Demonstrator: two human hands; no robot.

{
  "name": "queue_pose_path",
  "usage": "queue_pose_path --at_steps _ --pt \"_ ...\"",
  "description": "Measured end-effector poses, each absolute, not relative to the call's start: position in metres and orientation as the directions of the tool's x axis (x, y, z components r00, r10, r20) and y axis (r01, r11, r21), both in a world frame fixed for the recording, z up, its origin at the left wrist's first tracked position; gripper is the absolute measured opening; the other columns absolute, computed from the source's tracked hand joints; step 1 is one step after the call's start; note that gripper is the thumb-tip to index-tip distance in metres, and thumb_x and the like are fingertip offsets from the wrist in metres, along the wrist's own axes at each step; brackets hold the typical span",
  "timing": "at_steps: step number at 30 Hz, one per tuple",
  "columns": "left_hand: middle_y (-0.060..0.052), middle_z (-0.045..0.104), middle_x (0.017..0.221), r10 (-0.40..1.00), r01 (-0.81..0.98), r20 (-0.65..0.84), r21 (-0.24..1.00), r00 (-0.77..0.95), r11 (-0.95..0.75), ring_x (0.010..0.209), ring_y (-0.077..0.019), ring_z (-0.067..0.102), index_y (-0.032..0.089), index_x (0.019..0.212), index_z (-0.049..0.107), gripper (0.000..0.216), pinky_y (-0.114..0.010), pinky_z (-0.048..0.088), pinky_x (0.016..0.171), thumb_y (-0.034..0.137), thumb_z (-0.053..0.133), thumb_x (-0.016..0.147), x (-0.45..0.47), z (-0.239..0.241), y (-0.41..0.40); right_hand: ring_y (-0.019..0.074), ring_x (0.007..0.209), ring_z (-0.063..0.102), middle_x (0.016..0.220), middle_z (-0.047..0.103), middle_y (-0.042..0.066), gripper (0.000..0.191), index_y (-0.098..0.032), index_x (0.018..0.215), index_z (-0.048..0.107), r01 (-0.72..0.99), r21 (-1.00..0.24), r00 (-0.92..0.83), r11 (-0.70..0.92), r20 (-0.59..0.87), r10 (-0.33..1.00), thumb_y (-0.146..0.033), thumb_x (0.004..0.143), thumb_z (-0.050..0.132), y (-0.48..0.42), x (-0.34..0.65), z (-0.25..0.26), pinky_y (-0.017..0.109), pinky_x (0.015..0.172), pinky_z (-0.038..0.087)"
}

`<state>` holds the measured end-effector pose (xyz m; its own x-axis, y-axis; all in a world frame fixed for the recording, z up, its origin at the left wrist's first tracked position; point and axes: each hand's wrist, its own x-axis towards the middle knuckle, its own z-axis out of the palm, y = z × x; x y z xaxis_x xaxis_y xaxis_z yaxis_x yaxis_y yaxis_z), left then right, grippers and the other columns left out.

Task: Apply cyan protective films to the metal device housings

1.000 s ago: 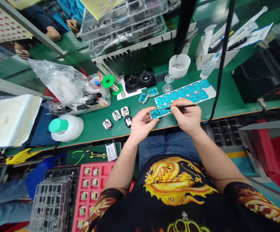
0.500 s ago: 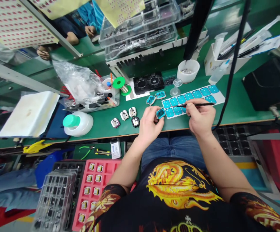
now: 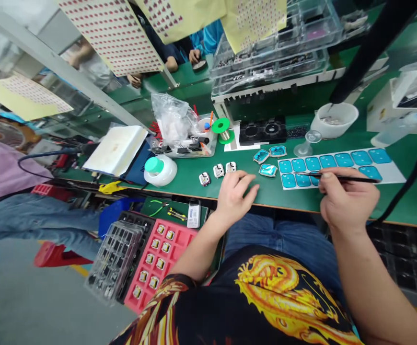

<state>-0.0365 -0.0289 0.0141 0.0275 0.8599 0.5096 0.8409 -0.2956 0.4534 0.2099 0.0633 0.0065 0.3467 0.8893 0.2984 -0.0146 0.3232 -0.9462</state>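
We've released the blue case (image 3: 268,170), two o'clock from our left hand (image 3: 235,194), fingers spread; our right hand (image 3: 350,201) pinches a dark tool (image 3: 364,180).

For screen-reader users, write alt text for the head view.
A person's right hand holds a slim dark tool over a sheet of blue pieces on a green workbench; the left hand is open near watch-like cases.

The black shirt (image 3: 208,314) bears a golden dragon (image 3: 273,280), its left sleeve (image 3: 167,303) orange-patterned, above blue jeans (image 3: 249,237).
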Motion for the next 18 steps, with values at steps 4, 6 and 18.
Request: queue_pose_path --at_steps 4,6,18 --pt "-0.017 0.067 0.133 0.909 0.911 0.406 0.333 0.093 -0.242 0.125 -0.0329 0.059 0.022 0.133 0.075 0.031 -0.053 0.050 0.111 0.032 0.070 0.105 -0.073 0.024 -0.046 0.0182 0.055 0.063 0.074 0.077 0.006 0.009 -0.024 0.084 0.086 0.035 -0.953 0.328 0.300 0.295 0.897 -0.029 0.077 0.085 0.062 0.210 0.007 0.037 0.053 0.045" --pt "-0.018 0.065 0.137 0.933 0.940 0.336 0.259 0.126 -0.220 0.130 -0.0351 0.055 0.022 0.134 0.075 0.030 -0.056 0.048 0.114 0.031 0.066 0.107 -0.084 0.027 -0.051 0.0186 0.056 0.064 0.076 0.077 0.006 0.008 -0.025 0.084 0.086 0.030 -0.952 0.326 0.305 0.298 0.897 -0.029 0.077 0.086 0.062 0.210 0.006 0.037 0.053 0.045" --pt "-0.017 0.059 0.133 0.955 0.875 0.277 0.431 0.103 -0.219 0.122 -0.0295 0.064 0.020 0.136 0.068 0.032 -0.049 0.058 0.108 0.033 0.066 0.107 -0.078 0.024 -0.046 0.0178 0.053 0.062 0.072 0.076 0.005 0.008 -0.027 0.085 0.088 0.007 -0.936 0.312 0.352 0.336 0.889 -0.023 0.078 0.086 0.062 0.210 0.008 0.037 0.052 0.042"
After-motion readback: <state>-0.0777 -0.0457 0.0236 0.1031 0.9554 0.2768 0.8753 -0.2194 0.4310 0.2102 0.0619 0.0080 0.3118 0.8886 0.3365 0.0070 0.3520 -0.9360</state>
